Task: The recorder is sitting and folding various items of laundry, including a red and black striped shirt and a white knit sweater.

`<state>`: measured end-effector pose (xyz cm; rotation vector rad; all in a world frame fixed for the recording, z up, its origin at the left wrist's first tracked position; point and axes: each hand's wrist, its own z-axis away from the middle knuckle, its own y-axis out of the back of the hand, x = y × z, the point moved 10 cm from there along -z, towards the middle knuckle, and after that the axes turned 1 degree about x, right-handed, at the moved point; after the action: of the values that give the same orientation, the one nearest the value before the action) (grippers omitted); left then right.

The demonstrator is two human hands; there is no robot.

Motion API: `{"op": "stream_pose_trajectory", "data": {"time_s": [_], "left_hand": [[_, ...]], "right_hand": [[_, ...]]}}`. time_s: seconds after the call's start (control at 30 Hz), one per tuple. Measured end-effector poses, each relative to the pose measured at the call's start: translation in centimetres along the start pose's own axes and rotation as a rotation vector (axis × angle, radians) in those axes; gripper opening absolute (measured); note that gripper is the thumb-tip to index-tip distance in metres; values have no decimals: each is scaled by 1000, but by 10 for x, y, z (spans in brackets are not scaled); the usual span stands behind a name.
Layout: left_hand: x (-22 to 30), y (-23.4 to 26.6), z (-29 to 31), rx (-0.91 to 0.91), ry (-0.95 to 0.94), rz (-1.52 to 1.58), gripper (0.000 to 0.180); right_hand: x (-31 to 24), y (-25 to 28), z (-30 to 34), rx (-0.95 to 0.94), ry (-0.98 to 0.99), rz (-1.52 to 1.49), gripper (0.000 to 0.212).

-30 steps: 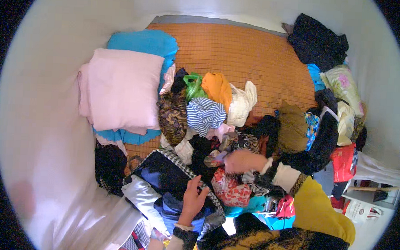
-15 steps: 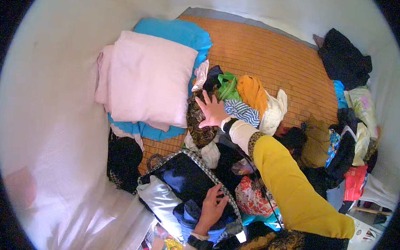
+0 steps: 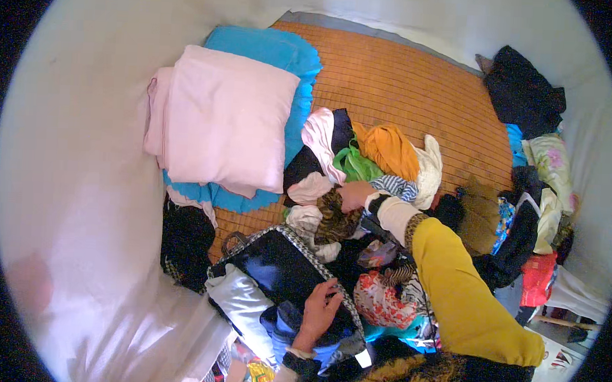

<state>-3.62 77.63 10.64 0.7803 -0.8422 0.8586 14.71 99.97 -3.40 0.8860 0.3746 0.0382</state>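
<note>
R hand (image 3: 355,196) gripping brown cloth (image 3: 337,220), L hand (image 3: 320,311) loose; pink bedding (image 3: 230,119), case (image 3: 303,249), striped cloth (image 3: 396,187) nr

cannot see the fingertips of the right hand (image 3: 355,195), hidden against brown patterned cloth (image 3: 337,220). cannot follow the left forearm (image 3: 284,379) past the lower edge.

The pink bedding (image 3: 230,119) at 10 o'clock is smooth, matt cloth; the mat (image 3: 406,79) at 1 o'clock, ribbed and wood-like; the pale fabric (image 3: 242,296) at 7 o'clock, slightly glossy; the patterned brown cloth (image 3: 335,221) near centre, matt.
</note>
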Motion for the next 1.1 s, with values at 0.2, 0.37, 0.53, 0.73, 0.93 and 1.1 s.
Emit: {"op": "stream_pose_trajectory", "data": {"time_s": [0.2, 0.37, 0.53, 0.73, 0.93, 1.1], "left_hand": [[1, -3, 0, 8, -17, 1, 38], [9, 1, -2, 24, -37, -143, 36], [5, 2, 6, 44, -37, -165, 35], [15, -8, 8, 8, -83, -116, 35], [-4, -3, 9, -1, -22, -2, 38], [2, 0, 6, -27, -11, -37, 39]], "right_hand": [[21, -52, 104, -283, 56, -22, 50], [22, -174, 225, -896, 620, -364, 34], [-13, -110, 298, -615, 184, -6, 68], [-25, -22, 241, -7, 192, -366, 74], [20, 112, 94, 625, -26, -75, 75], [82, 134, 25, 529, -405, 13, 109]]}}
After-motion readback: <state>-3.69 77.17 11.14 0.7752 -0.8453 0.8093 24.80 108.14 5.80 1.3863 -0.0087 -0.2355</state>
